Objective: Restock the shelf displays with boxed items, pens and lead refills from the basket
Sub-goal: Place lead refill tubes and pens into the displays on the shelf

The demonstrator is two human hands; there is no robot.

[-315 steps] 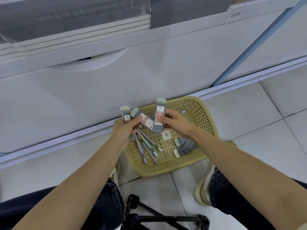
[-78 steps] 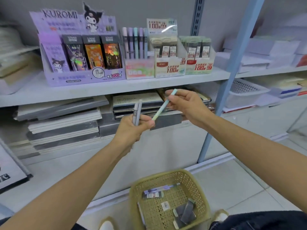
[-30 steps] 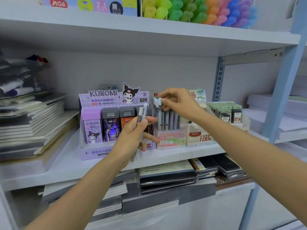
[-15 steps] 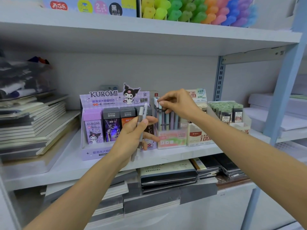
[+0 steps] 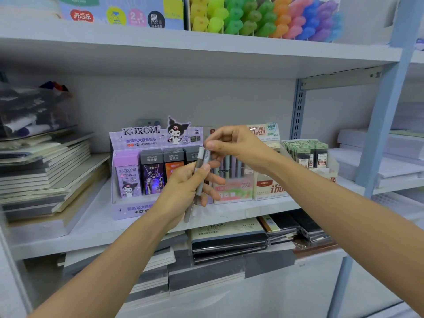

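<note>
Fingertips (image 5: 210,146) of the right hand (image 5: 238,146) are pinched together on the top end of a grey pen (image 5: 207,156). The left hand (image 5: 183,191) has its fingers (image 5: 214,180) and thumb curled round the middle of the pair of pens (image 5: 199,180), holding both upright and side by side, the second pen (image 5: 200,157) touching the first. The pair is held in the air just in front of the pen display box (image 5: 231,190), which stands near the front edge of the middle shelf (image 5: 91,228) with a row of pastel pens upright in it. The Kuromi display (image 5: 142,175) sits just beside that box on the left, a lead refill box (image 5: 268,188) on the right, and stacked notebooks (image 5: 46,175) lie toward the shelf's left end. The basket is out of view. By their look these pens are light, stiff, smooth plastic, so a fingertip pinch should be enough, though a slick barrel could slip or twist. The top end seems the sensible hold, leaving the tip free to go down into a gap between its neighbours. The likely snag is dragging the twin out of the left hand's grip, or knocking the standing row askew.
</note>
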